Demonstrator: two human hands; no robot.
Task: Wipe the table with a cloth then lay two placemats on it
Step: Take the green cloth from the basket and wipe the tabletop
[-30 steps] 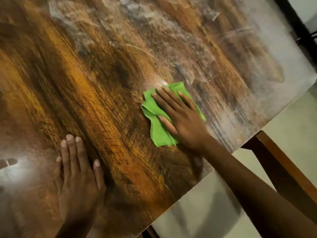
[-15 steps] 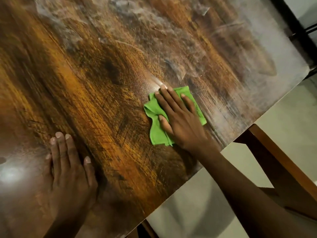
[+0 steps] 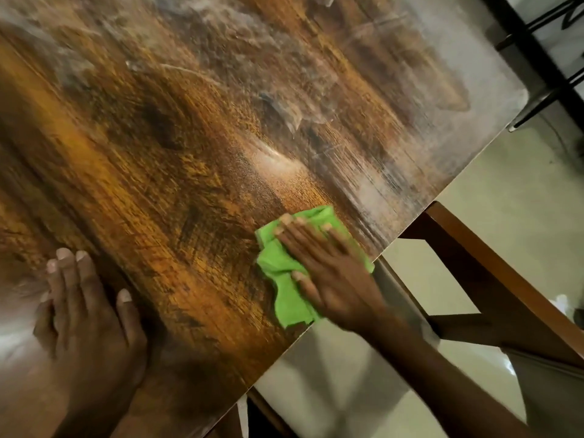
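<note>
Head view. The glossy brown wood-grain table top (image 3: 164,172) fills most of the picture, its near right edge running diagonally from lower centre to upper right. Pale smears and streaks cover the far part of the surface, and a bright reflection lies near the centre.

The crumpled bright green cloth (image 3: 284,279) lies on the table top at that near right edge, with its lower corner reaching the edge line. The right hand (image 3: 325,267) lies flat on top of the cloth, palm down; its fingers (image 3: 292,230) are straight and spread slightly apart, pressing the fabric against the wood, and the thumb lies along the left side of the cloth. The fingers do not curl round the cloth. The hand is slightly blurred.

The left hand (image 3: 85,314) rests palm down on the table top at the lower left, well apart from the cloth. Its fingers are straight and close together, the thumb set out to the right, and it holds nothing.

Beyond the table edge, a brown wooden frame (image 3: 480,276) stands over the pale glossy floor (image 3: 518,197). Black metal bars (image 3: 537,55) cross the upper right corner.
</note>
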